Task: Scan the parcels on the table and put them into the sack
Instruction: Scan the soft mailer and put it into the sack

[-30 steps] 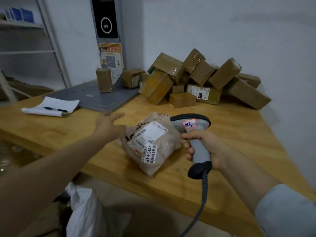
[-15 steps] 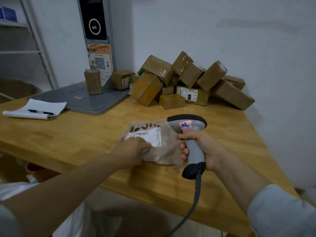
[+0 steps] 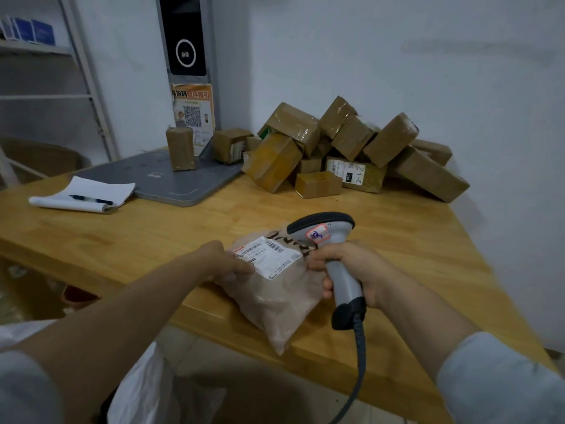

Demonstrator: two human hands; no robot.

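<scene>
the white plastic sack (image 3: 143,390) sits below the wooden table (image 3: 153,240) edge, down-left of the soft brown mailer parcel (image 3: 275,298) overhanging it (long axis near-to-far). the left hand (image 3: 224,261), nearer the sack, pinches the parcel; the right hand (image 3: 354,270) grips the grey handheld scanner (image 3: 325,229).

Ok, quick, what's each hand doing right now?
Left hand: grips the edge of the tan plastic mailer parcel.
Right hand: grips the grey handheld barcode scanner.

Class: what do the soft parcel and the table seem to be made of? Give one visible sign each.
Soft parcel: probably thin plastic film, dull tan; it wrinkles and sags. Table: looks like jointed wood, smooth light finish; plank seams and grain show.
</scene>
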